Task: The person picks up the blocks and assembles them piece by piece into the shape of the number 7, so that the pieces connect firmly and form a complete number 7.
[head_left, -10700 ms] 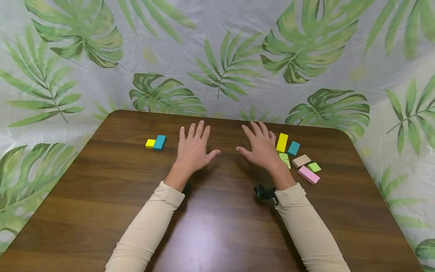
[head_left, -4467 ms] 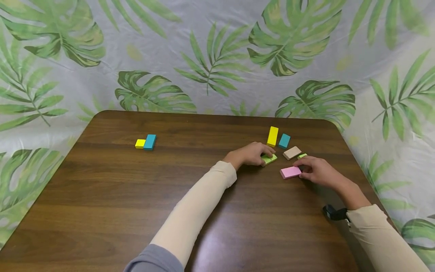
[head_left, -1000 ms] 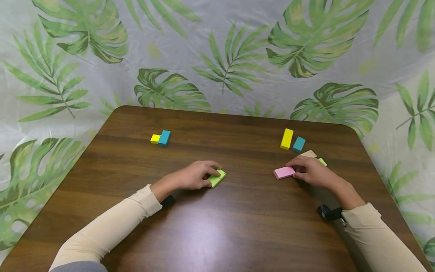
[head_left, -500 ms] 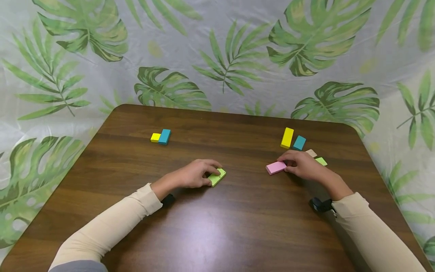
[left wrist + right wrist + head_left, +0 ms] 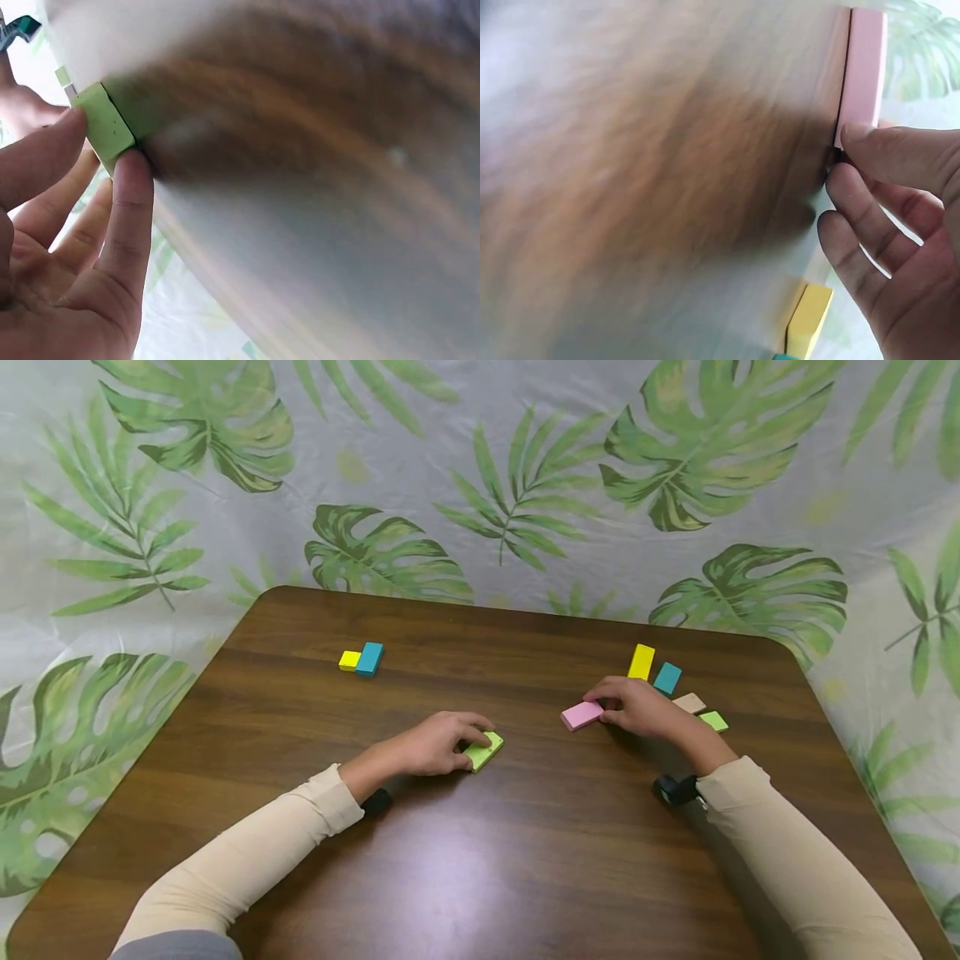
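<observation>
The table (image 5: 540,877) (brown, wood-grained) bears colored blocks (image 5: 370,659).

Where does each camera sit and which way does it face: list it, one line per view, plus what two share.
Head: worn on the head, facing forward and down at the table, beige sleeves, left hand and right hand.
Left wrist: on that wrist, facing its own fingers pinching the lime block; right hand at the left edge.
Right wrist: on that wrist, facing its own fingers holding the pink block.
Shared: head and left wrist both show the lime block.
</observation>
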The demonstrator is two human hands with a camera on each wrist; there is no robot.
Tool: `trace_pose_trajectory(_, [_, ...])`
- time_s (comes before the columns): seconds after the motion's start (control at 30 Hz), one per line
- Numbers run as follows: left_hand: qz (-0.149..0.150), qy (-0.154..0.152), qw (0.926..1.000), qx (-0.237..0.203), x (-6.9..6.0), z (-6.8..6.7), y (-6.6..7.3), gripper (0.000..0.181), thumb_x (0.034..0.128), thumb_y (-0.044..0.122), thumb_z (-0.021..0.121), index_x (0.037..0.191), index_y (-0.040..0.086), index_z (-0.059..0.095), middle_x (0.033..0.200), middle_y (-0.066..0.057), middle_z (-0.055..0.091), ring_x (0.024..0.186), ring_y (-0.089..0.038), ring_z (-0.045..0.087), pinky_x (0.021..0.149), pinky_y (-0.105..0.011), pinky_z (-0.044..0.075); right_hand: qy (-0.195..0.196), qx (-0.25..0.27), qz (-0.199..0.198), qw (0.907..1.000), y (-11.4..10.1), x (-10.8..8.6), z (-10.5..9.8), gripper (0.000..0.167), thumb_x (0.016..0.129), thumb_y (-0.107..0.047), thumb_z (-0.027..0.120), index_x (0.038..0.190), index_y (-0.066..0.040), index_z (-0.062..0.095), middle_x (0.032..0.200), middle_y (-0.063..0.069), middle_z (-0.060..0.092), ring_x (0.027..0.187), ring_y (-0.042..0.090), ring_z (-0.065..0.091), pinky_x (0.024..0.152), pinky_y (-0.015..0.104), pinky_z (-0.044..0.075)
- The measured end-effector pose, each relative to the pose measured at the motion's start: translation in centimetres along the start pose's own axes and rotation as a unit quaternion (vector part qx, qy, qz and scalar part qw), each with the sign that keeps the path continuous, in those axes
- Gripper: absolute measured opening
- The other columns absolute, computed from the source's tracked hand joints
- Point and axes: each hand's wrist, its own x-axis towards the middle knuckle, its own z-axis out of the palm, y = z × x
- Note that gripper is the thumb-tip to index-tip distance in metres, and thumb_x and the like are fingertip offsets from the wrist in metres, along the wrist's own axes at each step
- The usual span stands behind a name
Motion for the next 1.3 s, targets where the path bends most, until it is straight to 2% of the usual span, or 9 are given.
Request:
trace_pose_trajectory(0.2, [-0.01,0.003,0.9999,0.004,0.1,0.1,0.3,0.036,0.0882,0.009,0.073,0.124,0.004,0.069,0.143,-0.011,0.056,0.128,-0.03,0.058,0.101,-0.041,0.051,-0.007,0.008,-0.015,0.9998,-0.3,1.5,-0.1,0.032,0.088,0.0,0.07,0.119,-0.004,0.071,0.115,0.013,0.07,0.104,0.029,0.064,0.092,0.049,0.052])
trace_pose_trajectory(0.37, [-0.016,0.005,0.9999,0.0,0.2,0.3,0.4,0.034,0.0876,0.008,0.073,0.122,0.004,0.071,0.143,-0.011,0.057,0.128,-0.03,0.058,0.101,-0.042,0.051,-0.004,0.003,-0.028,0.9996,-0.9,2.7,0.2,0.032,0.087,-0.001,0.07,0.118,-0.004,0.071,0.111,0.012,0.069,0.097,0.026,0.062,0.087,0.045,0.052])
trace_pose_trajectory(0.57, [-0.006,0.016,0.9999,0.003,0.3,0.4,0.6,0.033,0.0867,0.007,0.073,0.119,0.003,0.071,0.141,-0.012,0.059,0.126,-0.031,0.059,0.102,-0.043,0.05,0.005,-0.011,-0.045,0.9989,-1.4,4.0,0.6,0.031,0.085,-0.001,0.071,0.116,-0.005,0.073,0.108,0.011,0.07,0.096,0.026,0.062,0.087,0.045,0.052])
trace_pose_trajectory(0.8, [-0.008,0.023,0.9997,0.005,0.1,0.2,0.7,0.033,0.0855,0.007,0.075,0.118,0.003,0.072,0.14,-0.013,0.059,0.127,-0.032,0.059,0.103,-0.044,0.05,-0.008,0.003,-0.053,0.9986,-2.4,5.3,0.8,0.032,0.087,0.0,0.069,0.118,-0.005,0.072,0.111,0.012,0.069,0.099,0.027,0.063,0.088,0.046,0.052])
trace_pose_trajectory(1.03, [-0.011,0.029,0.9995,0.005,-0.1,0.3,0.8,0.032,0.0851,0.007,0.075,0.117,0.003,0.073,0.14,-0.013,0.059,0.127,-0.031,0.059,0.103,-0.044,0.05,-0.017,0.012,-0.061,0.9979,-3.4,6.1,1.2,0.032,0.088,0.0,0.069,0.118,-0.006,0.072,0.114,0.011,0.069,0.099,0.026,0.064,0.088,0.043,0.054])
trace_pose_trajectory(1.3, [-0.016,0.021,0.9996,0.006,-0.1,0.5,0.8,0.034,0.086,0.004,0.072,0.12,0.004,0.072,0.143,-0.013,0.058,0.13,-0.031,0.057,0.105,-0.044,0.049,-0.038,0.014,-0.065,0.9971,-4.5,6.6,1.4,0.031,0.089,-0.001,0.068,0.119,-0.007,0.072,0.115,0.011,0.069,0.099,0.024,0.063,0.09,0.043,0.053])
